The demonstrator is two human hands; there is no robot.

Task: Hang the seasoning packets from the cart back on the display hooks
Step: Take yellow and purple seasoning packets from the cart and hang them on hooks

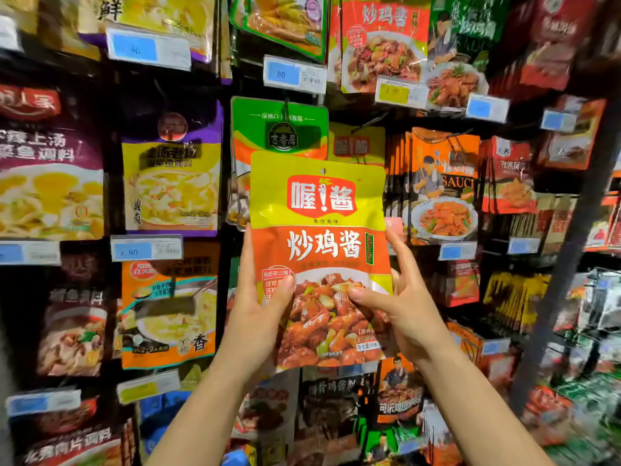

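Seasoning packet (321,230): yellow-and-orange pouch, held upright in front of the display, face toward the camera, long axis vertical.
Packet position: raised between both hands at mid-frame, overlapping a green hanging packet (279,129) behind it; not yet on any hook.
Hang hole: small hole visible at the packet's top centre, well above both hands.
Left hand (255,307): grips the lower left edge; thumb pressed on the front face, fingers extended up behind the edge.
Right hand (403,297): grips the lower right edge; thumb pinching the front face, fingers loosely spread behind and beside the packet.
Matching stock: a packet with the same yellow top and red logo (356,144) hangs just behind and to the upper right of the held one.
Target hook (369,122): dark wire above that matching packet; its tip cannot be made out clearly.
Key relation: hole sits at the top end, hands at the bottom end, so the packet's upper edge leads toward the hook, which lies up and to the right. Right hand is nearer.
Judgement: next move calls for lifting and shifting right to line the hole with the hook tip.
Risk: upper half unsupported; it may flex and miss the wire.
Cart: not in view.
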